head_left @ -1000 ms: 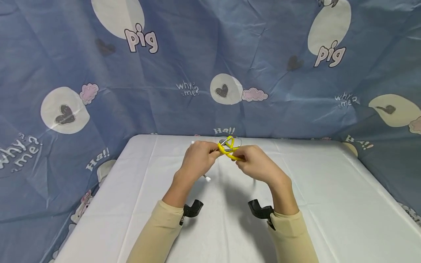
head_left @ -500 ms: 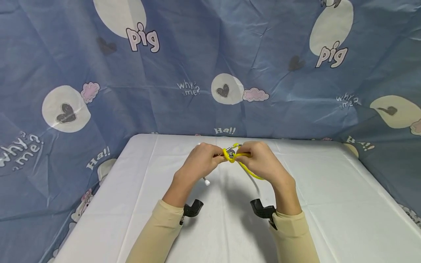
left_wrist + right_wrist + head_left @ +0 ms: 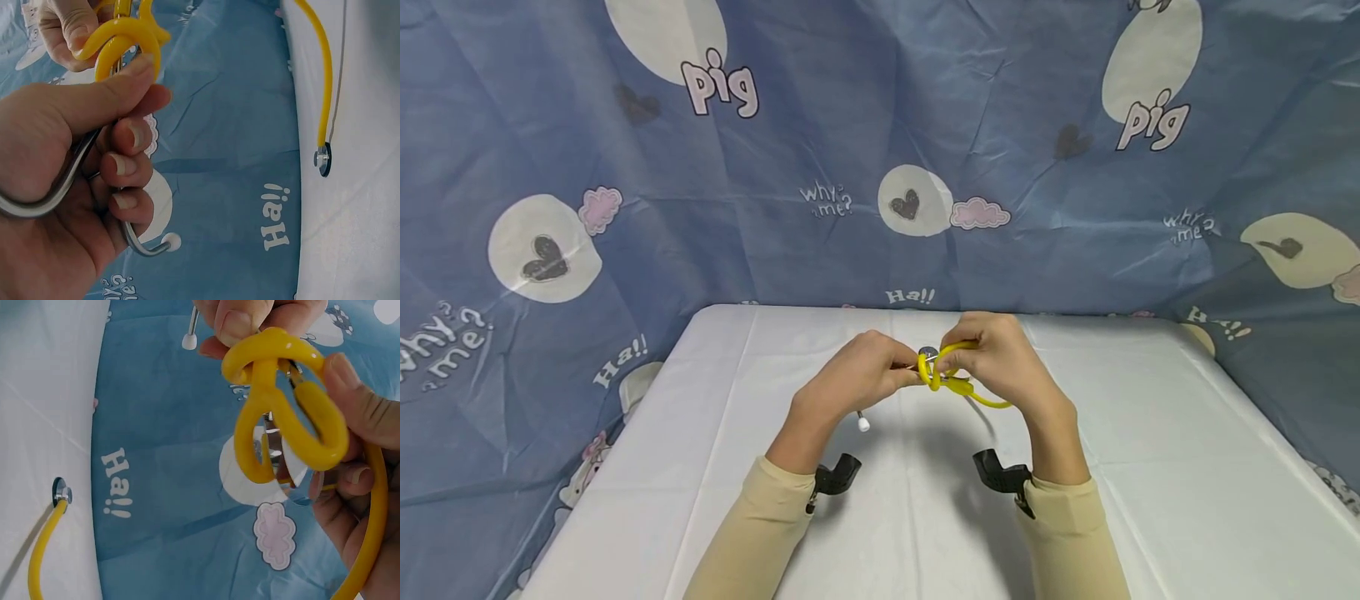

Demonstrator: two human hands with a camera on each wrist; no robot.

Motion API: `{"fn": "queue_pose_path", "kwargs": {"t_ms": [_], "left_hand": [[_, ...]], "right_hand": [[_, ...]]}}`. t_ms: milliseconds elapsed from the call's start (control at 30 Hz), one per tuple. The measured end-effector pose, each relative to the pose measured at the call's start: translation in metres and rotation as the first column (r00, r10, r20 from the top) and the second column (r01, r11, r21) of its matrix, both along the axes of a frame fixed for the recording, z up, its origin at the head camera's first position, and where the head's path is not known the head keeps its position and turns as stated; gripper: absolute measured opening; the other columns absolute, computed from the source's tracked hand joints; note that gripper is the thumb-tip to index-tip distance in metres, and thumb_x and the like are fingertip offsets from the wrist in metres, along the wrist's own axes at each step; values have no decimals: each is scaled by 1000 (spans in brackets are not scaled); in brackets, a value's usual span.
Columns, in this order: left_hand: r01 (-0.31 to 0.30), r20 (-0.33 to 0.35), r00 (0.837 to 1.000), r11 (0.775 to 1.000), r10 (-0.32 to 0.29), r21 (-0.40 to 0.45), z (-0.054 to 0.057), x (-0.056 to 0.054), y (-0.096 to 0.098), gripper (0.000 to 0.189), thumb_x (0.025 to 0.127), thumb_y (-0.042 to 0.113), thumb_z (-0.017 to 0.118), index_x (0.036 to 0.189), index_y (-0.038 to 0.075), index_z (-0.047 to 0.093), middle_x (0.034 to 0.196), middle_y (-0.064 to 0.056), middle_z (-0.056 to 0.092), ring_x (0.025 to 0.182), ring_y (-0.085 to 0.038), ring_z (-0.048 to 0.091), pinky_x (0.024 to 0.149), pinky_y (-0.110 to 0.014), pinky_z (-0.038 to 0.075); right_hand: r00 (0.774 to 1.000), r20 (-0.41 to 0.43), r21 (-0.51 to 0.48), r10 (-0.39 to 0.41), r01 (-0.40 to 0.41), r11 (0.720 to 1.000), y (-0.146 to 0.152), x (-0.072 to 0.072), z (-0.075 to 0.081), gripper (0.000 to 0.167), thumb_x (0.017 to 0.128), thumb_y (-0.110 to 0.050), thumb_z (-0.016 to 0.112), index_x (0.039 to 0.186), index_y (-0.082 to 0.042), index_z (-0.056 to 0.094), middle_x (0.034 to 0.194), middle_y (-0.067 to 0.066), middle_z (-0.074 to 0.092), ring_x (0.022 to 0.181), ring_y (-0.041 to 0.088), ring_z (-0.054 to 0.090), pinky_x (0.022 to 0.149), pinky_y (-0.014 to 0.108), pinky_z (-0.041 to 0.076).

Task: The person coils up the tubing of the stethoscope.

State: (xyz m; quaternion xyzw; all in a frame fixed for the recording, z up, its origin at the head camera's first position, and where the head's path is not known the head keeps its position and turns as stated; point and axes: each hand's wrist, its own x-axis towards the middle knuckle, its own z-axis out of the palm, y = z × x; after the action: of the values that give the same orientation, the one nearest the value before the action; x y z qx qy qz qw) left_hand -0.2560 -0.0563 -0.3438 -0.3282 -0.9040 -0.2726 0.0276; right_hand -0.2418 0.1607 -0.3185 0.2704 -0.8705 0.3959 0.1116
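A stethoscope with yellow tubing (image 3: pixel 958 386) is held above the table between both hands. My left hand (image 3: pixel 861 371) grips its metal ear tubes (image 3: pixel 37 207); the thumb presses beside the looped tubing. One white ear tip (image 3: pixel 171 242) sticks out below those fingers. My right hand (image 3: pixel 1000 358) pinches the tubing close to the left fingertips. In the right wrist view a yellow loop (image 3: pixel 250 444) wraps around the forked part, and a shiny, partly clear piece (image 3: pixel 303 484) shows among the right fingers. The round chest piece (image 3: pixel 61 492) hangs at the tubing's far end, apart from both hands.
Under the hands spreads a white-covered table (image 3: pixel 880 525). A blue printed cloth (image 3: pixel 820 267) rises behind its far edge. Black camera mounts (image 3: pixel 838 475) sit at both wrists.
My right hand has shifted slightly right and up, and its fingers have changed their hold on the tubing. The yellow loops have been rearranged beside the left fingertips. My left hand keeps its grip.
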Motion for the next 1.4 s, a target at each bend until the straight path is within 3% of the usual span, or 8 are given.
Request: {"fn": "queue_pose_path", "kwargs": {"t_ms": [233,467,600,867,1067,1233,1333,1400], "left_hand": [[68,16,998,997,-69,32,0,0,1,8,90,31,73,84,27,76,60,16,56,57,-3,44,54,-22,38],[128,19,991,989,-129,74,3,4,4,12,91,35,72,79,32,73,53,16,41,53,-1,36,52,-20,32],[189,7,981,975,-191,114,8,10,8,16,90,34,73,75,31,70,55,14,39,54,-1,36,53,-20,32],[277,-50,961,951,-273,135,15,20,16,9,90,31,74,80,31,74,61,16,52,56,0,40,55,-18,36],[317,-64,948,933,-311,169,15,23,16,9,90,27,74,81,25,76,63,14,53,56,0,41,54,-18,34],[354,-104,935,905,-338,236,16,24,16,4,89,23,75,88,22,78,67,12,58,58,-1,43,55,-17,36],[364,-122,931,892,-343,268,17,24,15,4,89,20,76,90,21,79,68,12,61,58,-1,44,55,-17,36],[366,-125,931,886,-344,283,17,23,15,5,89,19,75,90,20,79,68,11,62,57,-1,43,54,-17,36]], "right_hand": [[999,43,-38,26,-25,999,1,-3,-2,13,74,-8,85,78,-17,77,74,-1,65,67,17,61,57,27,51],[986,163,-108,44,-26,994,8,-10,-7,12,74,-19,88,79,-20,77,75,2,64,70,19,59,63,28,50],[969,212,-180,131,-93,979,16,-14,-9,11,75,-19,86,82,-15,78,75,4,60,70,18,55,64,29,46],[883,224,-364,413,-317,876,29,-20,-19,8,82,1,75,89,5,76,75,2,62,71,12,54,63,24,47],[833,187,-443,521,-401,802,31,-23,-25,7,84,3,70,87,2,76,77,2,64,71,12,57,64,23,48],[779,145,-512,610,-469,720,28,-25,-27,22,82,8,59,87,-3,77,79,2,65,73,14,56,65,24,48],[768,133,-532,627,-478,699,26,-25,-27,24,85,6,57,88,-6,78,80,3,65,75,14,56,66,25,48],[774,134,-541,619,-466,700,25,-23,-26,24,87,4,57,88,-7,78,79,2,65,75,14,56,66,24,47]]}}
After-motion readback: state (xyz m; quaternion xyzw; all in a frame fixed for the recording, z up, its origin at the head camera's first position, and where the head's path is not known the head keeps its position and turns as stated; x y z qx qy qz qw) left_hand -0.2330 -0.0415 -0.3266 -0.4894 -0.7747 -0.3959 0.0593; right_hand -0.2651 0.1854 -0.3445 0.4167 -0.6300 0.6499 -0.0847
